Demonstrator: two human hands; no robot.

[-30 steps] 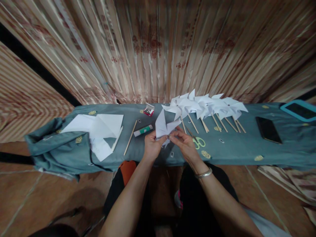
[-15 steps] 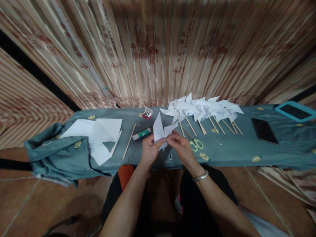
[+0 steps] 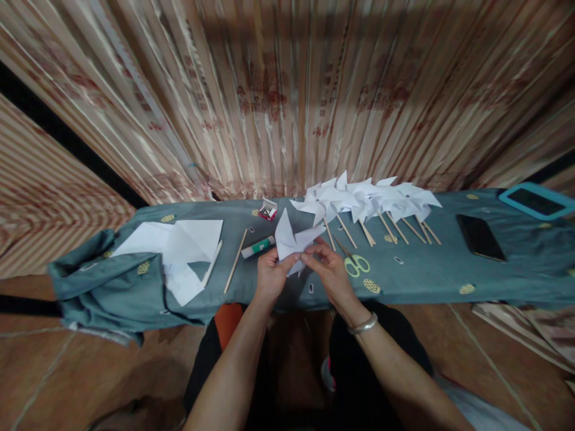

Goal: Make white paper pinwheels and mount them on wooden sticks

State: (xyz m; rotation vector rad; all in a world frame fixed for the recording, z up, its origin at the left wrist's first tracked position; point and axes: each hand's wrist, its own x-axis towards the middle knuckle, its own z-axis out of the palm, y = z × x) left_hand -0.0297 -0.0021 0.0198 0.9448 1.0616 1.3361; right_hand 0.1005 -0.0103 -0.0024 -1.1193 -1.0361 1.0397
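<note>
Between my hands, above the near side of the cloth-covered table, is a white paper pinwheel (image 3: 291, 240) with its pointed blades fanned out. My left hand (image 3: 272, 276) pinches its lower left part, thumb across the front. On the lower right, my right hand (image 3: 327, 266) grips the paper with thumb and fingers close together, near the left thumb. The fingers partly hide the paper's lower edge. A glue stick (image 3: 257, 246) lies just left of the pinwheel, and green-handled scissors (image 3: 357, 265) lie right of my right hand.
Several finished pinwheels (image 3: 332, 197) on wooden sticks lie along the back. A small box of pins (image 3: 267, 211), a loose stick (image 3: 235, 261), a white pen (image 3: 212, 263) and paper sheets (image 3: 193, 239) lie leftward. A phone (image 3: 480, 237) and a blue-framed tablet (image 3: 536, 201) are at right.
The pinwheel has shifted and turned slightly in my hands, its upright blade leaning a little more left. Both hands keep their hold, and the view has moved slightly.
</note>
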